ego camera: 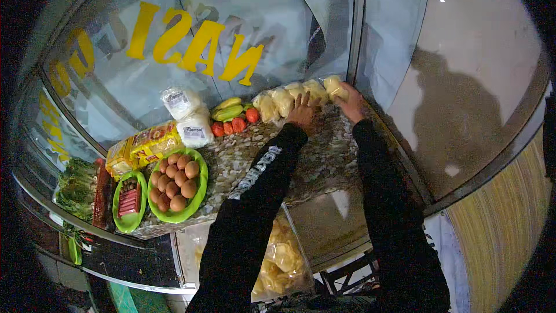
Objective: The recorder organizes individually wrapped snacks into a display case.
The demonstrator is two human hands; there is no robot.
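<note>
A row of clear plastic bags of pale yellow food (281,101) lies against the glass on a pebble-patterned shelf (265,158). My left hand (302,114) rests with spread fingers over the bags in the middle of the row. At the right end, by the metal frame post, my right hand (351,103) has its fingers on the last yellow bag (334,87). Both forearms wear black sleeves. Left of the row are several red tomatoes (238,124) and green-yellow elongated vegetables (228,110), with two white labelled packs (194,131) beyond them.
Yellow noodle packs (156,141), a green plate of brown eggs (180,178), a smaller green plate with sausages (129,202) and leafy greens (76,191) stand farther left. Glass panes with yellow lettering (202,48) enclose the shelf. Bagged crackers (282,261) are below.
</note>
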